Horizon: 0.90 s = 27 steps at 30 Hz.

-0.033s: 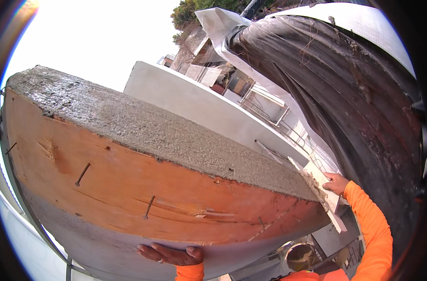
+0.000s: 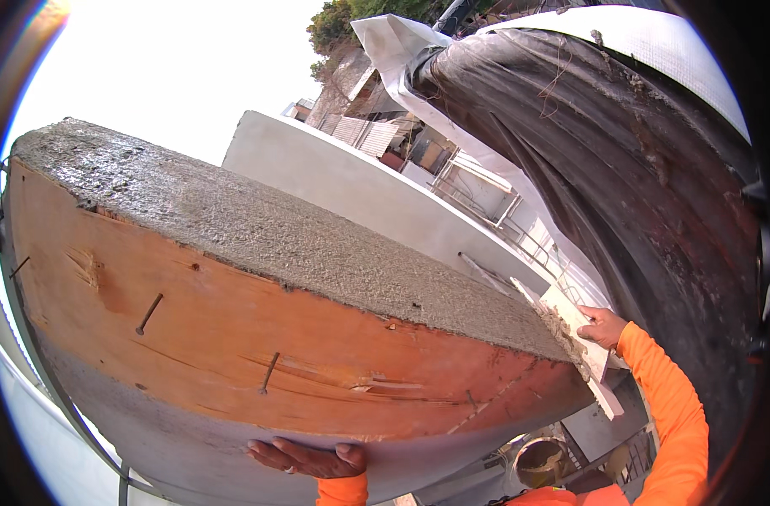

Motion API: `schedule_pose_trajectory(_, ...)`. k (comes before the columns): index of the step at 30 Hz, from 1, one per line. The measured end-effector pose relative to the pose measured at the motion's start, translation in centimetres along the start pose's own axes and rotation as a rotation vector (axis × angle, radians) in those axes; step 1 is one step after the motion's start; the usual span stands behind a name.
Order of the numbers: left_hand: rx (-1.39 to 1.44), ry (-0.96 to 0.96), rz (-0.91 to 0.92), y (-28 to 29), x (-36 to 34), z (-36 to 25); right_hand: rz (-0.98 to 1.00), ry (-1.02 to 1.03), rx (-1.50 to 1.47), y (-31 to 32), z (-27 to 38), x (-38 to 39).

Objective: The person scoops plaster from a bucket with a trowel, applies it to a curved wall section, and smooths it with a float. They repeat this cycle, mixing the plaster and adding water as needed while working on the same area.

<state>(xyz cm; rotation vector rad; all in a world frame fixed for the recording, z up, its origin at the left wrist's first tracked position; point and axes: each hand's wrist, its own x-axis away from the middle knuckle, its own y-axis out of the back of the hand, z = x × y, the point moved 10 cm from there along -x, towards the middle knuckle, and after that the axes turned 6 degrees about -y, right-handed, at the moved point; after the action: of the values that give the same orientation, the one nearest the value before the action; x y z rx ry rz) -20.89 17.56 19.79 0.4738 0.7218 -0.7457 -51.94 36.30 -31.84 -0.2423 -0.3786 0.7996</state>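
A long band of wet grey mortar point(image 2: 258, 215) covers the top of a wall, with an orange-brown wooden form board point(image 2: 224, 325) along its near side. At the right end, my right hand point(image 2: 602, 327) is closed on a wooden float point(image 2: 577, 329), made of pale boards. Mortar clings to the float where it meets the end of the band. My left hand point(image 2: 309, 458) lies with fingers stretched out against the smooth grey wall face point(image 2: 208, 447), just under the form board. Nothing is held in it.
Nails point(image 2: 269, 374) stick out of the form board. Dark sheeting point(image 2: 604, 143) drapes a tall mass at the right. A pale wall point(image 2: 343, 181) runs behind the mortar band. Below, near my right arm, stands a bucket point(image 2: 543, 460). A metal bar point(image 2: 56, 396) curves at the left.
My right hand has shifted the float slightly to the left and away from me, along the mortar. My left hand stays in the same place on the wall.
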Motion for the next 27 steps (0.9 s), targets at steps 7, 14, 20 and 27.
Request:
schedule_pose_trajectory(7,0.024,0.0,-0.008,0.1,0.4,0.3,0.142,0.489,0.071,-9.2,25.8,1.5)
schedule_pose_trajectory(14,-0.01,0.046,0.014,0.0,0.8,0.8,0.196,0.813,0.172,-17.5,49.5,3.4)
schedule_pose_trajectory(20,-0.009,0.068,0.044,-0.1,1.2,1.2,0.149,0.842,0.198,-23.5,65.8,6.9)
schedule_pose_trajectory(27,-0.019,0.085,0.043,-0.1,1.1,1.2,0.096,0.86,0.225,-29.0,73.2,11.3)
